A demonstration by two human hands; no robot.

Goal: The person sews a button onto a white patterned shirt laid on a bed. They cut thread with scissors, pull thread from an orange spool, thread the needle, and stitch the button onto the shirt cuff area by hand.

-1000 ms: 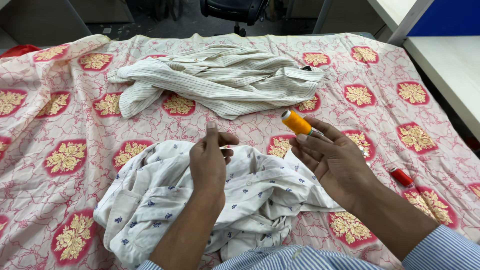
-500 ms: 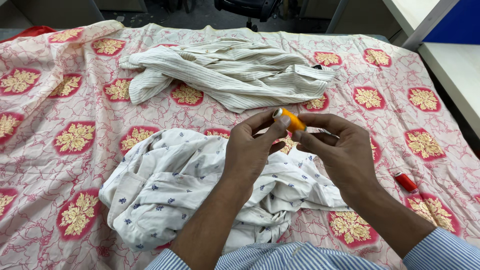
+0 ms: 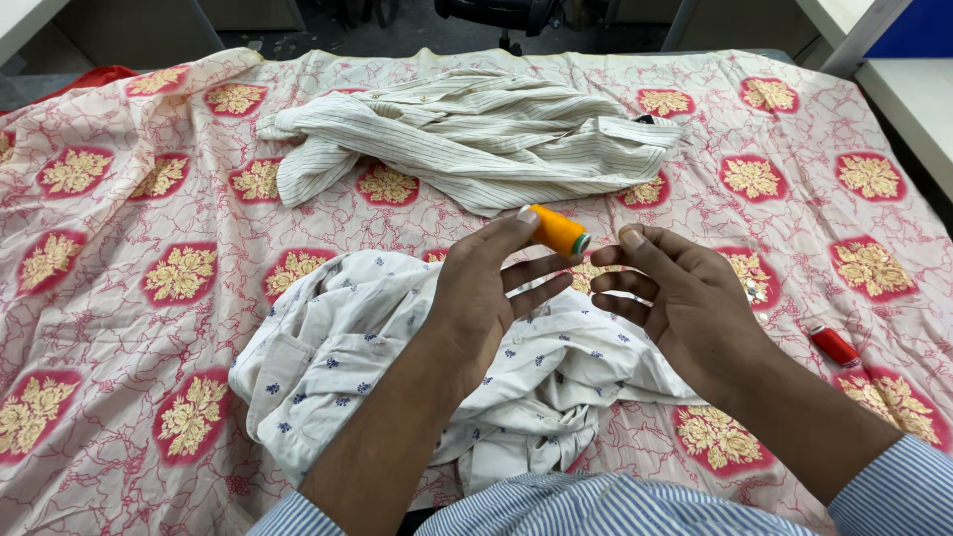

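Over the floral bedsheet (image 3: 119, 248), left hand (image 3: 486, 298) holds an orange thread spool (image 3: 556, 229).

No packages, labels, signs or screens appear in the view: only cloth, garments and two thread spools lie within it, and none of them shows a legible tag or wrapper.

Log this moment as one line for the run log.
left hand: holds orange thread spool | right hand: open, beside spool | below: white printed shirt
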